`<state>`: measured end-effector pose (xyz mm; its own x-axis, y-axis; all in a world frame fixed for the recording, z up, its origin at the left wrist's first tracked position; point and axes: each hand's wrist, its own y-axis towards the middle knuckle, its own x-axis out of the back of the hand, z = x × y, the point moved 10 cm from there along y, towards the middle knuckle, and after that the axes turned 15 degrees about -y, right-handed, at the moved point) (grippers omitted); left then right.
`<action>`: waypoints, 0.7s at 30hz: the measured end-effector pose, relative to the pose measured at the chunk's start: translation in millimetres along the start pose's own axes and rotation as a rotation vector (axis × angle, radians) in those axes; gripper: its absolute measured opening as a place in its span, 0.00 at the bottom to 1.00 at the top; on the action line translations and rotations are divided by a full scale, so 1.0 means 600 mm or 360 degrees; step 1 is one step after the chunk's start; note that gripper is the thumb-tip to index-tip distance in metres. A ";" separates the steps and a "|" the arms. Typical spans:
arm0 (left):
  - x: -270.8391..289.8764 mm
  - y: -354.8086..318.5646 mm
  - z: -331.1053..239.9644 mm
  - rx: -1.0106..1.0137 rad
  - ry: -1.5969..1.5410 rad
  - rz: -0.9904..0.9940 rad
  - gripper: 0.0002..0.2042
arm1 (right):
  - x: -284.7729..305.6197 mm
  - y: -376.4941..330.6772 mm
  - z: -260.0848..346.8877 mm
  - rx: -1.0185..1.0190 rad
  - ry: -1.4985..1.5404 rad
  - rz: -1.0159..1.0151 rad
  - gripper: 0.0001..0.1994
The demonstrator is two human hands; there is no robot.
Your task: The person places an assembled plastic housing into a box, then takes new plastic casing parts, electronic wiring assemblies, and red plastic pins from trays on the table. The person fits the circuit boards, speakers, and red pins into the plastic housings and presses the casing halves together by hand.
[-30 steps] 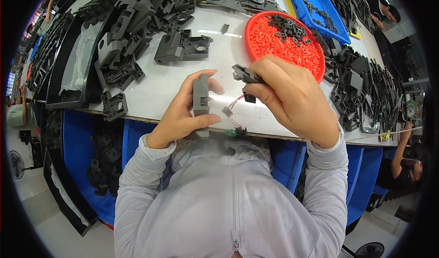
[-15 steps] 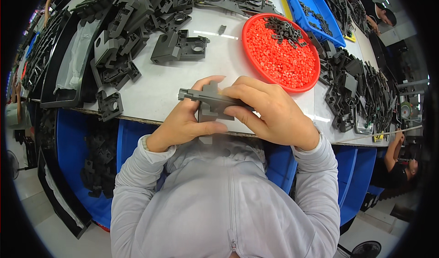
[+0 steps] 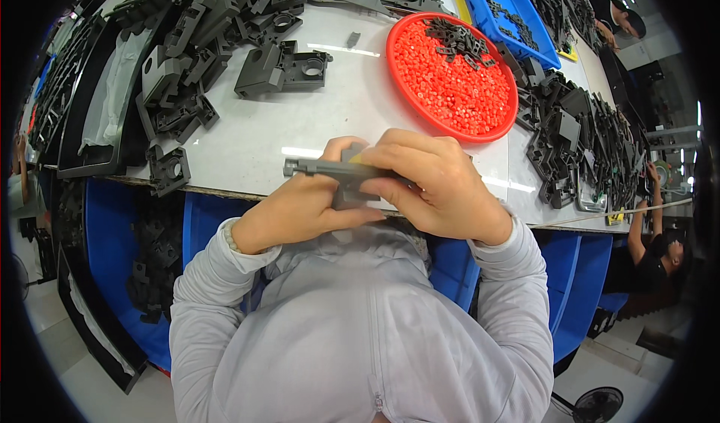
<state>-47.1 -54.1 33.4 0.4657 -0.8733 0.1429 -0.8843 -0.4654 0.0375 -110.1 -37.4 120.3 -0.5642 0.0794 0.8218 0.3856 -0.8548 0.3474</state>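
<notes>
Between my hands, just above the table's near edge, is a dark grey plastic part (image 3: pixel 326 169) with a long bar and a blocky body. My left hand (image 3: pixel 296 211) grips the body from the left, thumb along its lower side, closed. The bar's right end is pinched between thumb and fingers of my right hand (image 3: pixel 435 179), which hides that end. Something small and yellowish shows by the right fingertips, too little to name. Beyond my hands, a grey plastic housing (image 3: pixel 274 70) with a round hole lies on the table.
A red round tray (image 3: pixel 454 97) of small red pieces, with dark clips on top, stands right of centre. Dark plastic parts (image 3: pixel 191 44) are heaped at the left, more (image 3: pixel 570 138) at the right. A blue tray (image 3: pixel 517 22) sits behind; blue bins (image 3: pixel 206 224) hang below the edge.
The bar lies more level than before, and the part's lower body shows less. My left hand has turned with it. The whole view has shifted slightly; both hands keep their hold.
</notes>
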 end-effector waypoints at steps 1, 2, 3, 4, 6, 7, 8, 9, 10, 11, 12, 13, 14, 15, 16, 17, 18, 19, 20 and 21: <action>-0.005 0.002 0.010 0.0103 0.0061 0.0068 0.19 | -0.002 0.000 -0.003 -0.0012 0.0000 -0.0020 0.10; -0.006 0.004 0.011 0.0103 0.0056 0.0072 0.19 | -0.005 -0.003 -0.005 -0.0018 -0.0001 -0.0018 0.10; -0.006 0.007 0.018 0.0160 0.0020 0.0074 0.19 | -0.009 -0.006 -0.010 -0.0038 0.0004 -0.0010 0.11; -0.009 0.008 0.023 0.0215 -0.0014 0.0083 0.19 | -0.012 -0.010 -0.012 -0.0063 0.0008 -0.0006 0.11; -0.012 0.008 0.029 0.0170 -0.0002 0.0133 0.21 | -0.014 -0.014 -0.017 -0.0069 0.0046 -0.0038 0.11; -0.018 0.012 0.029 0.0122 0.0007 0.0173 0.23 | -0.011 -0.016 -0.020 -0.0066 0.0083 -0.0064 0.12; -0.027 0.016 0.028 0.0112 -0.0001 0.0204 0.23 | -0.007 -0.016 -0.026 -0.0094 0.0066 -0.0071 0.12; -0.023 0.020 0.014 -0.0013 -0.0140 0.0082 0.25 | -0.004 -0.015 -0.028 -0.0084 0.0125 -0.0041 0.11; -0.015 0.025 0.002 -0.0136 -0.0282 -0.0035 0.28 | 0.002 -0.014 -0.031 -0.0078 0.0182 -0.0015 0.12; -0.023 0.027 -0.007 -0.0206 -0.0141 0.0065 0.32 | 0.018 -0.018 -0.036 -0.0112 0.0156 -0.0027 0.12; -0.028 0.028 -0.007 -0.0222 -0.0155 0.0105 0.32 | 0.031 -0.027 -0.061 -0.0342 0.0319 0.0015 0.12; -0.011 0.023 0.021 -0.0043 -0.0427 -0.0060 0.33 | 0.029 -0.040 -0.090 -0.0557 0.0503 0.0064 0.12; -0.001 0.016 0.041 0.0128 -0.0694 -0.0207 0.33 | 0.045 -0.063 -0.113 -0.0718 0.0515 0.0012 0.12; 0.009 0.011 0.044 0.0031 -0.1067 -0.0333 0.34 | 0.069 -0.085 -0.130 -0.0701 0.0353 -0.0124 0.11; 0.015 0.011 0.034 -0.0021 -0.1203 -0.0362 0.36 | 0.087 -0.113 -0.146 -0.0681 0.0191 -0.0255 0.10; 0.021 0.011 0.024 -0.0120 -0.1279 -0.0392 0.37 | 0.088 -0.141 -0.158 -0.0703 0.0174 -0.0258 0.10; 0.028 0.011 0.017 -0.0219 -0.1355 -0.0427 0.38 | 0.092 -0.172 -0.175 -0.0830 -0.0052 -0.0251 0.09; 0.031 0.009 0.011 -0.0271 -0.1334 -0.0462 0.41 | 0.094 -0.202 -0.188 -0.0948 -0.0269 -0.0243 0.09; 0.034 0.010 0.005 -0.0281 -0.1292 -0.0505 0.44 | 0.086 -0.227 -0.195 -0.0967 -0.0277 -0.0245 0.09; 0.036 0.013 0.001 -0.0322 -0.1247 -0.0527 0.46 | 0.081 -0.253 -0.203 -0.1026 -0.0441 -0.0235 0.11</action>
<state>-43.7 -76.8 36.3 0.5233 -0.5799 -0.6244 -0.6538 -0.7432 0.1422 -285.0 33.9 52.4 -0.3384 0.2718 0.9009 -0.2368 -0.9512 0.1981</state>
